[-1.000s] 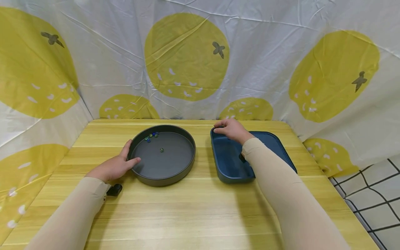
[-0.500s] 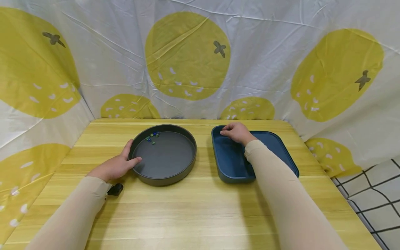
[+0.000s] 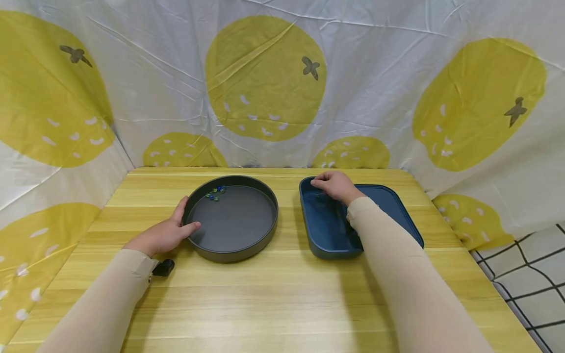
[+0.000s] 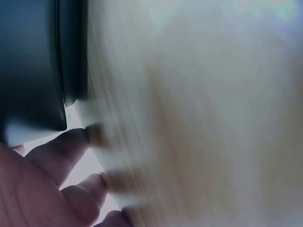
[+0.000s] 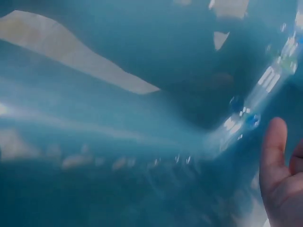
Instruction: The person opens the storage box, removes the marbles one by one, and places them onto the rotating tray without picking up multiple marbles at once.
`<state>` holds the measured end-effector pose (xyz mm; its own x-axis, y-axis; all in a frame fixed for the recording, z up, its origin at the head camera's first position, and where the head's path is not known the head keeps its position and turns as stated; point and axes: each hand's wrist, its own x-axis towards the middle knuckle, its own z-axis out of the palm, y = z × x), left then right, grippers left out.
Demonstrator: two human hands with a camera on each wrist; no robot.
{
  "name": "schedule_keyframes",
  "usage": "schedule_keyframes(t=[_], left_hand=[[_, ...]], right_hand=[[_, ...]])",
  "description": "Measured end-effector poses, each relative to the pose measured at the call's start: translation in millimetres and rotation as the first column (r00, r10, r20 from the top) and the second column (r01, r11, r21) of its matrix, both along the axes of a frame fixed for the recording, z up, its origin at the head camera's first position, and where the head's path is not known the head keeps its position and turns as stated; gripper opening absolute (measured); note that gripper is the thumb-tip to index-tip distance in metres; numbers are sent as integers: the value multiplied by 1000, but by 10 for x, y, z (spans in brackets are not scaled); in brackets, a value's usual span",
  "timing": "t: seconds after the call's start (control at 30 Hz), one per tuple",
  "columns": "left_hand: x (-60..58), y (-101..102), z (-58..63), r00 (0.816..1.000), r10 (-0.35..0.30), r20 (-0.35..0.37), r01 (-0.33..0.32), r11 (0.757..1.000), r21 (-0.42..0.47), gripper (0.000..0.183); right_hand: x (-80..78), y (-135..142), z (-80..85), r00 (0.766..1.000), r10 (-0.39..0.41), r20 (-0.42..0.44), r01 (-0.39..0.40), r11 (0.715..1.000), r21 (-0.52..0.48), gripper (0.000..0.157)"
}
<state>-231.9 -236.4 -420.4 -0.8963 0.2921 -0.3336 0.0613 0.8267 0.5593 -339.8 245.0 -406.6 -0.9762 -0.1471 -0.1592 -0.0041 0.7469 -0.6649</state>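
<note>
A round dark grey pan stands on the table's left half, with several glass marbles gathered near its far left wall. My left hand rests at its left side, thumb over the rim, fingers along the outside. In the left wrist view these fingers reach past the pan wall toward the table. My right hand hovers over the far end of a deep blue rectangular container. Glass marbles lie in that container near my right thumb, whose tip shows nothing against it.
A flat blue lid or tray adjoins the container on the right, partly behind my right sleeve. The wooden table is backed by a white cloth printed with yellow fruit. A black wire grid stands at the right edge.
My right hand has shifted slightly right, its thumb and finger closer together. One marble in the pan has rolled from the middle back to the others. My left hand has stayed in place.
</note>
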Motion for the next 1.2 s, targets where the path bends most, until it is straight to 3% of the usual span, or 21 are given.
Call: schedule_keyframes(t=[0.1, 0.23, 0.33, 0.5, 0.67, 0.9, 1.2], left_hand=[[-3, -6, -6, 1000, -1, 0, 1, 1000, -7, 102], [-6, -10, -14, 1000, 0, 0, 0, 1000, -10, 102], [-3, -6, -10, 1000, 2, 0, -2, 1000, -8, 102], [10, 9, 4, 1000, 5, 7, -5, 1000, -7, 102], [18, 14, 11, 1000, 4, 2, -4, 1000, -10, 102], [20, 3, 4, 1000, 3, 1, -3, 1000, -9, 103], [15, 0, 0, 1000, -3, -4, 2, 1000, -11, 102]], right_hand=[[23, 29, 17, 999, 18, 26, -19, 999, 31, 38], [65, 50, 2, 988, 102, 119, -113, 989, 91, 31], [87, 26, -41, 968, 182, 173, -207, 968, 142, 28], [111, -92, -132, 943, 277, 184, -310, 933, 182, 23], [120, -171, -197, 940, 309, 142, -331, 928, 172, 17], [90, -162, -231, 943, 301, 141, -323, 932, 166, 23], [104, -120, -164, 936, 315, 159, -340, 927, 161, 24]])
